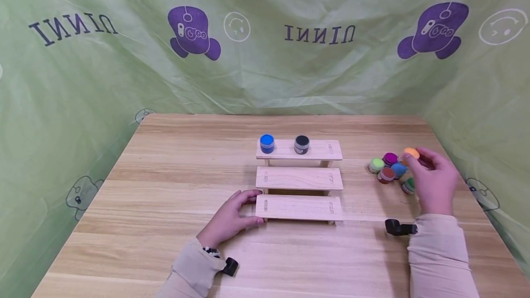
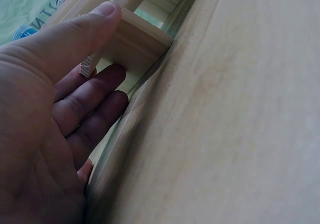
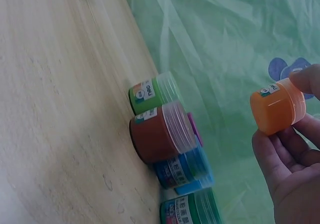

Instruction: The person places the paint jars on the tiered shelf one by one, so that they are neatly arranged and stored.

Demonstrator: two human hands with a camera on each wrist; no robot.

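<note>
My right hand (image 1: pixel 436 180) pinches a small orange paint jar (image 3: pixel 275 108) between thumb and fingers, raised above the table at the right. Below and beside it are a light green jar (image 1: pixel 376 165), a purple jar (image 1: pixel 390 158), a brown jar (image 1: pixel 386 175), a blue jar (image 1: pixel 399 170) and a dark green jar (image 1: pixel 408 186). With thumb in front and fingers behind, my left hand (image 1: pixel 229 220) holds the left end of the lowest step of a three-step wooden rack (image 1: pixel 299 208). On the top step stand a bright blue jar (image 1: pixel 267 144) and a black jar (image 1: pixel 302 145).
The rack stands mid-table on a wood-grain tabletop (image 1: pixel 174 164). Green printed fabric (image 1: pixel 256 77) hangs behind the table and along both sides. A black wrist device (image 1: pixel 399 228) sticks out from the right sleeve, and another (image 1: pixel 230 266) from the left.
</note>
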